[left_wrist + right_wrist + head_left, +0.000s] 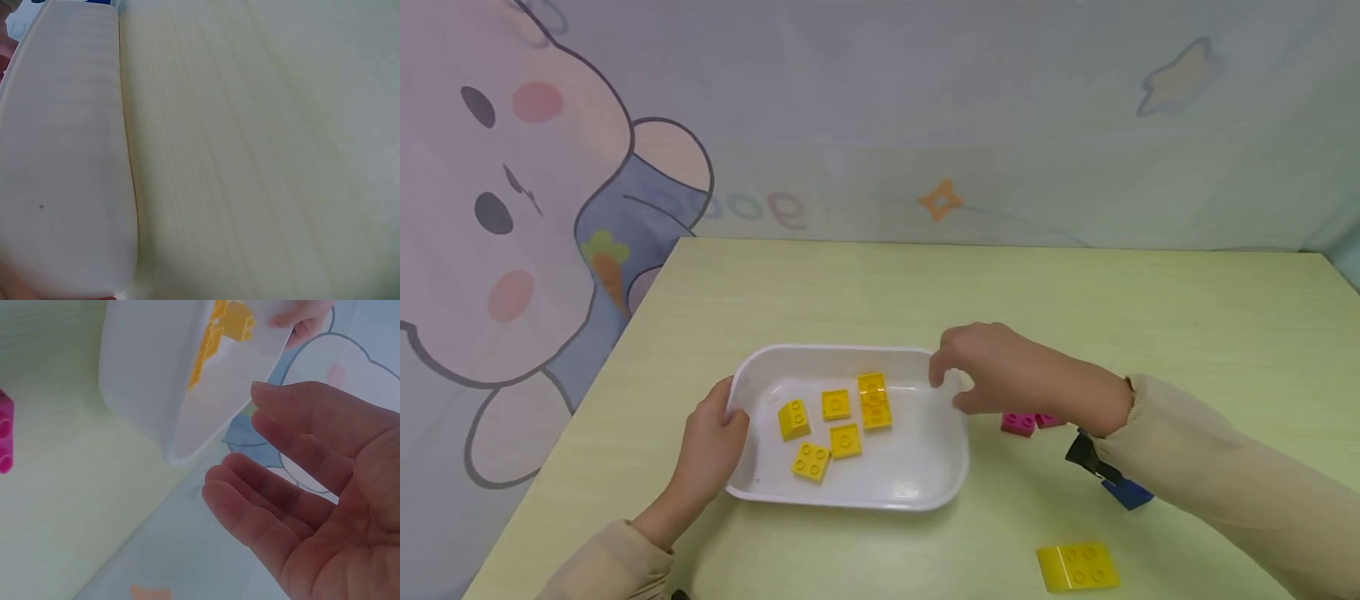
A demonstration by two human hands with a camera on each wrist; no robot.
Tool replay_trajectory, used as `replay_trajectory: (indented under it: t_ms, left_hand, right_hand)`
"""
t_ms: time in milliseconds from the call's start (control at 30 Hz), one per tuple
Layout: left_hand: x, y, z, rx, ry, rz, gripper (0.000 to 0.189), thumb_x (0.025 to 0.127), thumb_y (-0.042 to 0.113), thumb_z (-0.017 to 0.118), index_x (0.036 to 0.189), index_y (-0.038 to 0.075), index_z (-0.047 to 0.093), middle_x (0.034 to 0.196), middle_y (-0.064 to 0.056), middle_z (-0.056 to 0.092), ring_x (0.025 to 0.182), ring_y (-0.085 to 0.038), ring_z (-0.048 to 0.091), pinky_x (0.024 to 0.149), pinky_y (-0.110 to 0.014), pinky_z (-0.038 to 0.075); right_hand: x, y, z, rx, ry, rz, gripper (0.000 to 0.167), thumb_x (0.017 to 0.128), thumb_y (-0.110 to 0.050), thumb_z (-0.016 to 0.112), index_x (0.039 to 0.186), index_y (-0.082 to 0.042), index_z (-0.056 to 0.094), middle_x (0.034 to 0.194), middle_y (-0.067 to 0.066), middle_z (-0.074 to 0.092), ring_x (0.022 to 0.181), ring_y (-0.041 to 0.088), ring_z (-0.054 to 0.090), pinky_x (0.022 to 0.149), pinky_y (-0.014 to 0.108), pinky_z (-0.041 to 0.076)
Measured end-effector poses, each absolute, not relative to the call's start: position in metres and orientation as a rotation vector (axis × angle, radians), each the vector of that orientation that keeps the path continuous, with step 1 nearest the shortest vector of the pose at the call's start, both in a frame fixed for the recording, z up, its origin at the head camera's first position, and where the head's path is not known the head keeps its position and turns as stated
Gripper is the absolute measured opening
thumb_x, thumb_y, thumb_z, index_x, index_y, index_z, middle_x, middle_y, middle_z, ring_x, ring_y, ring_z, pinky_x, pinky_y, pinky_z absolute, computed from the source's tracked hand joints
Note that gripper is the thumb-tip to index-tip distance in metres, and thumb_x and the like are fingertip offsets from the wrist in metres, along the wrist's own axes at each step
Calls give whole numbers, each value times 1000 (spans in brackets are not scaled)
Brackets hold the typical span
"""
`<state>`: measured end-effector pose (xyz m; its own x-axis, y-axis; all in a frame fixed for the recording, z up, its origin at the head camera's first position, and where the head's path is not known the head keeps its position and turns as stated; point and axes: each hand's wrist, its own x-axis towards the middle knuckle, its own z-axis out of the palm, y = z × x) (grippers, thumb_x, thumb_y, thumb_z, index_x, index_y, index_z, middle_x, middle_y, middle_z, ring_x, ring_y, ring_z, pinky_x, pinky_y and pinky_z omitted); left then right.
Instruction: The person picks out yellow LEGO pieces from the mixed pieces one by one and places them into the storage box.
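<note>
A white plastic tub (pixel 917 467) with rounded corners stands on the table. Several yellow toy bricks (pixel 811 462) lie spread inside it, some studs up and some with the hollow side up. My left hand (pixel 709 437) grips the tub's left end, thumb over the rim and fingers outside. Above the right end hovers my right hand (pixel 1000 367), its thumb and fingers spread in a loose curve. In the right wrist view this hand (pixel 312 481) holds nothing, with a gap between fingertips and tub (pixel 144 375). The left wrist view shows mostly the tub's outer wall (pixel 69 144).
Pink bricks (pixel 1018 424) lie right of the tub, partly behind my right wrist. A blue piece (pixel 1127 493) is half covered by the sleeve and a black strap. One yellow brick (pixel 1078 567) lies at the front right. A printed curtain (pixel 865 108) hangs behind the table.
</note>
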<state>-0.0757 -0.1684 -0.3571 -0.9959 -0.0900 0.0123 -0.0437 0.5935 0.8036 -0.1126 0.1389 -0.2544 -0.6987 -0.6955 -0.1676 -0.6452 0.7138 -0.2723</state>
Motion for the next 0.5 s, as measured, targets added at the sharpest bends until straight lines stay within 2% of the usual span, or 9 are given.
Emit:
replay_trajectory:
  t_ms: [167,300,400,500]
  left_hand:
    - [-76,-168,-357,115,-2755,-1384,45,89,-1,36,133,-6,42,123,-25,55,98,-33,56,83,-49,48]
    - [-76,-167,-357,115,-2755,-1376,45,89,0,36,133,-5,43,122,-25,55,97,-33,56,82,-48,48]
    - [-77,-167,-357,115,-2756,-1379,45,89,0,37,133,-5,44,123,-25,55,99,-33,56,84,-48,48]
    - [-77,-167,-357,114,-2761,-1383,45,89,-1,36,133,-6,43,124,-25,54,101,-34,56,85,-49,47]
  right_hand:
    - [-106,151,-254,-1043,2665,-347,19,75,-6,75,94,-10,71,88,0,59,78,17,52,71,30,48]
    - [-101,160,-257,-996,2647,-384,20,76,-3,71,95,-9,70,87,-1,56,67,12,49,68,27,46]
    - [-98,166,-260,-1010,2643,-407,20,75,-1,68,93,-10,70,86,-2,56,61,9,46,64,25,44]
    - [-96,172,-265,-1033,2659,-429,20,74,0,67,91,-11,70,86,-3,56,62,8,46,61,24,43]
